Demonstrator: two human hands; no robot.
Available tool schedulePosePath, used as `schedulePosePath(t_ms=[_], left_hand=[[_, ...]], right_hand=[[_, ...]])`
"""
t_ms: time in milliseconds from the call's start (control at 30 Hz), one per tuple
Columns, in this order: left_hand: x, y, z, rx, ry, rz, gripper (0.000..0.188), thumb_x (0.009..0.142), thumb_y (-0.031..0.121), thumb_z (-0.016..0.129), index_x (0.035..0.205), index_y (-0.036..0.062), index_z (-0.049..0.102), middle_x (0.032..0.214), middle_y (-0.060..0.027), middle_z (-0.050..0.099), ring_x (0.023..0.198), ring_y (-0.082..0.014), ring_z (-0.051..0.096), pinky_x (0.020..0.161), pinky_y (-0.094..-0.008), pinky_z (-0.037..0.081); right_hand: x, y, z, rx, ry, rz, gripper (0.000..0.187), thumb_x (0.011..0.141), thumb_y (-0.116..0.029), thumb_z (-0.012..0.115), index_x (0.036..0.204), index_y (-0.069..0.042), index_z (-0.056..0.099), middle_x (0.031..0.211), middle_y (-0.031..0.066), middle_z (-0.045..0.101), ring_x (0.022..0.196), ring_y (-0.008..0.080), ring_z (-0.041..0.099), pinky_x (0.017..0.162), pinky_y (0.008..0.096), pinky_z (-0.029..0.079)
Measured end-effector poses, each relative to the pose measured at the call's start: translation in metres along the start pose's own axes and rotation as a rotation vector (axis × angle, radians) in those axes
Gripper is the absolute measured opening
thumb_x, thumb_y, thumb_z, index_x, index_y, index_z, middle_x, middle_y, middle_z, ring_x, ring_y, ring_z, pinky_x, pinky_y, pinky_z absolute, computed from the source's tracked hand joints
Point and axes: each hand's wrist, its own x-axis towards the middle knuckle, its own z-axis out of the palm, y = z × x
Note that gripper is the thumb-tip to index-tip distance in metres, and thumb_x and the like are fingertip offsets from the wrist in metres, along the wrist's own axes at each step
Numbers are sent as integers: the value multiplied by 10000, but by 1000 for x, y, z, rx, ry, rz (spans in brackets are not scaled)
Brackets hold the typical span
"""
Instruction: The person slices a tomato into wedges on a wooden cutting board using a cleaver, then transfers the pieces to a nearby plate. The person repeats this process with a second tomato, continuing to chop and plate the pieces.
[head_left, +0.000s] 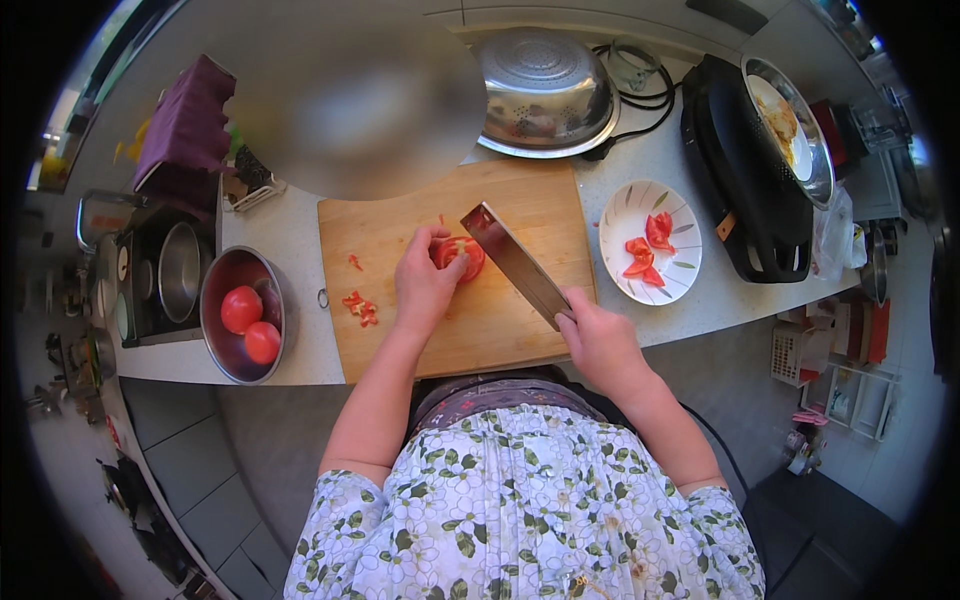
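On a wooden cutting board (460, 330) lies a cut tomato (462, 258), its red inner face showing. My left hand (428, 272) grips the tomato from its left side, fingers curled over it. In my right hand (603, 340) is the handle of a cleaver (515, 262), its broad blade slanting up and left. The blade's far end is close to the tomato's right side; whether they touch I cannot tell. Small red tomato scraps (360, 308) lie on the board's left part. Right of the board, a white patterned plate (620, 275) holds several tomato wedges (642, 268).
Left of the board stands a metal bowl (217, 345) with tomatoes (241, 309). An upturned metal colander (545, 95) sits behind the board. A black appliance (745, 190) is at the right, with a metal basin (822, 150) on it. A sink (165, 325) lies far left.
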Motion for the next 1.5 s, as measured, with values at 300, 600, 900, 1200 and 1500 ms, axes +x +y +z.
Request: schedulePosePath(t_ms=[300,600,900,1200,1500], left_hand=[[2,3,-2,17,25,-12,328,747,147,790,983,58,579,804,-54,655,739,-158,630,686,-291,512],[0,15,1,59,65,-1,317,726,182,774,930,57,565,827,-132,658,775,-318,638,694,-401,503],[1,10,3,50,55,31,325,724,182,774,913,45,548,854,-142,660,809,-335,638,709,-411,500],[-6,1,4,59,106,40,350,726,177,793,926,30,546,796,-129,646,746,-268,645,681,-348,506],[-22,3,-7,63,58,-44,372,731,185,751,1036,48,588,944,-130,626,882,-297,620,744,-386,502]], right_hand=[[0,-8,1,-80,-74,3,271,878,-103,575,1134,-70,495,875,157,666,722,359,650,601,471,519],[45,-15,18,-136,-188,15,249,909,-138,540,1117,-31,455,774,218,644,717,419,626,623,524,483],[53,-16,15,-110,-290,34,198,906,-108,512,1069,-20,444,755,230,641,709,430,630,639,534,479],[37,-24,16,-274,-307,-14,196,857,-11,476,1053,-11,464,814,222,657,719,396,657,621,501,515],[68,-8,36,-49,-51,-56,237,915,-173,551,1080,-34,455,700,220,632,687,432,624,610,532,488]])
